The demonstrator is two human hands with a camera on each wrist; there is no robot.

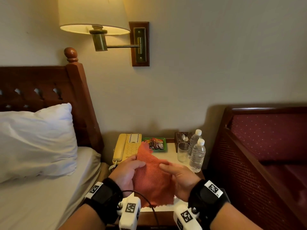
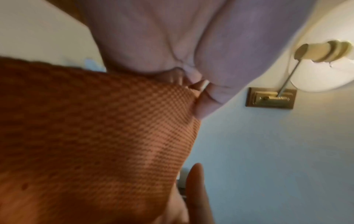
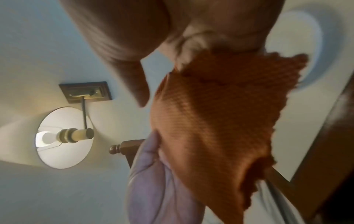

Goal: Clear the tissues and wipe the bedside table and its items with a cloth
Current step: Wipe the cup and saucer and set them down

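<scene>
I hold an orange waffle-weave cloth point(image 1: 152, 178) up between both hands, above the front of the bedside table point(image 1: 171, 156). My left hand point(image 1: 137, 163) pinches its left edge, thumb on top. My right hand point(image 1: 166, 168) grips the right edge, thumb across the fabric. In the left wrist view the cloth point(image 2: 95, 136) fills the lower left, pinched by my fingertips point(image 2: 201, 97). Seen from the right wrist, the cloth point(image 3: 210, 121) hangs from my right fingers and my left hand point(image 3: 153, 181) holds its lower side. A brown tissue box point(image 1: 182, 137) stands at the table's back right.
On the table stand a yellow telephone point(image 1: 126, 146), a green tray of sachets point(image 1: 156, 143), a glass point(image 1: 182, 151) and two water bottles point(image 1: 197, 156). A bed with a pillow point(image 1: 36, 140) lies left, a red bench point(image 1: 265, 146) right, a wall lamp point(image 1: 93, 17) above.
</scene>
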